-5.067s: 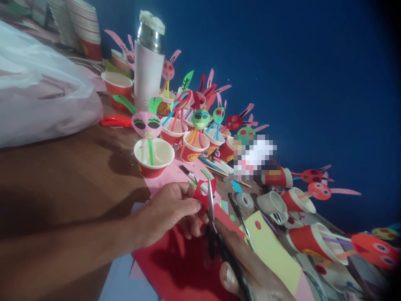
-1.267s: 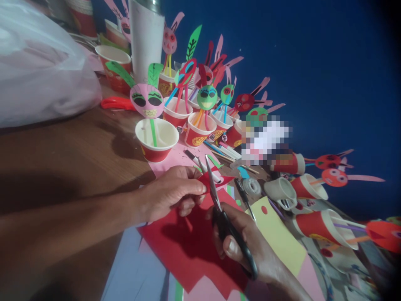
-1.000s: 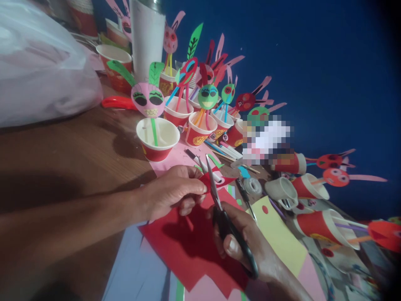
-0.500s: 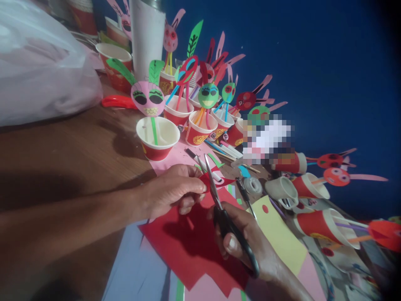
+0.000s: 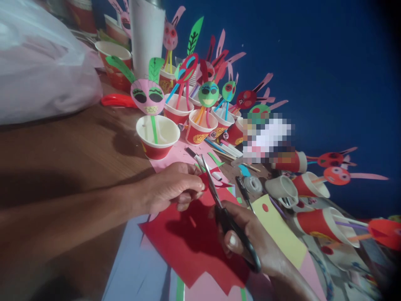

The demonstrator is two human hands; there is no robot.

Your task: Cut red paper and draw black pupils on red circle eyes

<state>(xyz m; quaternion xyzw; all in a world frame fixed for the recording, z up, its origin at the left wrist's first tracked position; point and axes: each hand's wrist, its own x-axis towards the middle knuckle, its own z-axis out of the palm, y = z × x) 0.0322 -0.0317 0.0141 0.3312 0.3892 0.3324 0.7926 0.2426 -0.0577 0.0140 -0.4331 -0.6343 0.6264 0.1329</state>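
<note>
Above the red sheet, left hand pinches scrap; right hand holds scissors across it. Likely trimming; next snip needs steady pinch.

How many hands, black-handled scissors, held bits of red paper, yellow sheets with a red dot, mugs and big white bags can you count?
Hands: 2, the left hand and the right hand
Black-handled scissors: 1
Held red paper: 1
Yellow sheet: 1
Mug: 1
White bag: 1
Total: 7
</note>
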